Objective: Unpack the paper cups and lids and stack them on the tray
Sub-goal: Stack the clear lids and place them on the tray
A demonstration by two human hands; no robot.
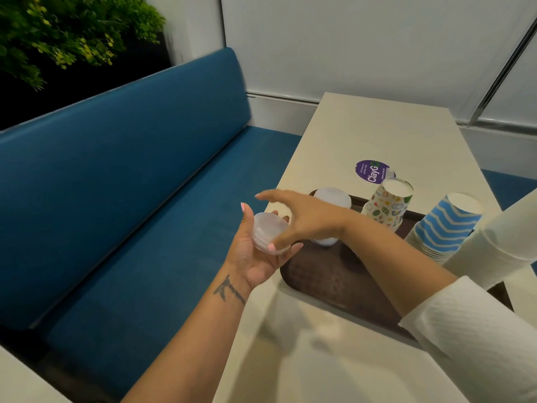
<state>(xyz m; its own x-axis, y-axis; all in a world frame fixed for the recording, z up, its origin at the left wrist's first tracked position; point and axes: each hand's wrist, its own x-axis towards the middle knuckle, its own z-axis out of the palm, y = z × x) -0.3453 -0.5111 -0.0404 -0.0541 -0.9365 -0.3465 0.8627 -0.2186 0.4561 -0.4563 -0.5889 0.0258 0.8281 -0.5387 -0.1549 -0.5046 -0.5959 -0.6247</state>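
1. Left hand (pixel 258 257), centre of frame, palm up, cradles a short stack of translucent plastic lids (pixel 270 233); thumb and fingers curl round its rim. The stack sits off the table edge, over the blue bench seat (pixel 174 257).
2. Right hand (pixel 305 219) reaches across from the right, fingers spread and mostly straight, hovering over the held lids. Its thumb touches the stack's lower rim; no closed grip visible.
3. Tray (pixel 334 274) lies to the right of both hands, lower centre-right of frame. A second pile of lids (pixel 332 199) already stands on its far-left corner, just beyond the right hand and partly hidden by it.
4. Key relation: the tray pile lies right and slightly up-frame from the held stack. Right hand is nearer it. Judgement: next move carries the held lids right, onto that pile.
5. Held stack's axis is short and tilts toward upper left of frame; it needs levelling before seating.
6. Also on tray, right: patterned cups (pixel 388 203), blue-striped cups (pixel 444 228), both upside down.
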